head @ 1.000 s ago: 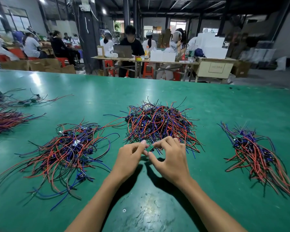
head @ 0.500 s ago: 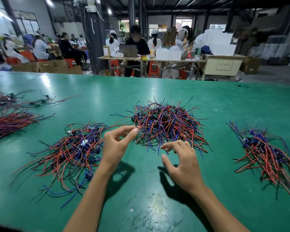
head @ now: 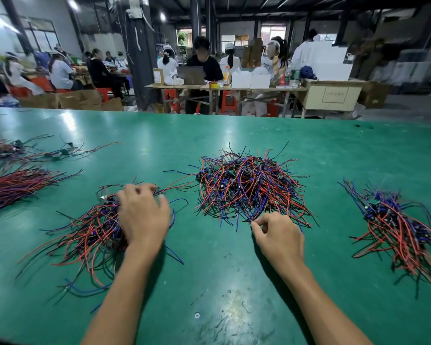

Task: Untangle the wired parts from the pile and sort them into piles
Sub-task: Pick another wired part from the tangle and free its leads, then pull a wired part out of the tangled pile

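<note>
A tangled central pile [head: 246,185] of red, blue and black wired parts with small boards lies mid-table. A sorted left pile [head: 90,232] spreads out to its left, and a right pile [head: 396,227] lies at the far right. My left hand [head: 143,215] rests palm-down on the left pile's right side with its fingers spread. At the central pile's near edge, my right hand [head: 279,237] has its fingers curled, and thumb and forefinger pinch wire ends there.
On the green table [head: 209,282], a bundle of red and purple wires [head: 15,183] and another loose wire bundle [head: 0,148] lie at the far left. Beyond the table's far edge, people sit at work tables [head: 224,88].
My left hand carried a part from the centre leftward and now lies on the left pile. My right hand reached forward to the central pile's near edge and closed its fingertips.
</note>
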Demonstrator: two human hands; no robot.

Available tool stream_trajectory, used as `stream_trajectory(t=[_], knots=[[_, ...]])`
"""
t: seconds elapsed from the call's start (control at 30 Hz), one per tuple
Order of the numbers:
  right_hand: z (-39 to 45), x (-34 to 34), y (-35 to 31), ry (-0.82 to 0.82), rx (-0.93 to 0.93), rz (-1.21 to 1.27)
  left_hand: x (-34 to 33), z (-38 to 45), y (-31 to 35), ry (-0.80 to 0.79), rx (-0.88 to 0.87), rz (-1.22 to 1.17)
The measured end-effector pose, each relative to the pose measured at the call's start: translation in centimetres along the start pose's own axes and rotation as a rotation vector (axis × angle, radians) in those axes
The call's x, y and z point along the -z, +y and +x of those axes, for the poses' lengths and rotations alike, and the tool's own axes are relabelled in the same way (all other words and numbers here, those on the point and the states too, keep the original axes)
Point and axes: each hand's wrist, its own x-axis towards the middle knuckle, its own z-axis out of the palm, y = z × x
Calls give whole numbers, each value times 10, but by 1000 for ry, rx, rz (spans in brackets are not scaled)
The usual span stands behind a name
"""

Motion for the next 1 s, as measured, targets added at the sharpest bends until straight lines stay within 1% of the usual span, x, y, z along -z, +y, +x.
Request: stream_trajectory(t=[0.13,0.2,0.27,0.33,0.43,0.53,0.63,0.7,0.77,0.83,0.9,0.93,1.0], knots=[[-2,6,1,62,-19,71,-27,-30,51,-187,-371,-180],[-5,10,2,140,35,71,-41,-49,68,-248,-503,-222],[-8,16,3,202,145,119,-52,-62,73,-285,-610,-180],[-11,21,4,276,303,151,-58,-67,70,-307,-640,-179],[-15,26,2,423,495,192,-56,-66,64,-311,-636,-249],[-19,29,-3,498,583,295,-51,-67,65,-276,-625,-353],[-20,34,-5,566,511,436,-47,-68,65,-224,-603,-401],[-20,38,-6,606,431,518,-46,-70,65,-223,-613,-425],[-19,39,-7,612,349,643,-44,-72,67,-236,-632,-464],[-18,39,-8,577,234,780,-41,-75,70,-287,-624,-521],[-17,40,-9,492,129,896,-41,-79,72,-376,-610,-605],[-16,41,-9,449,110,946,-42,-81,72,-415,-614,-633],[-16,41,-9,373,133,1040,-45,-83,71,-438,-616,-660]])
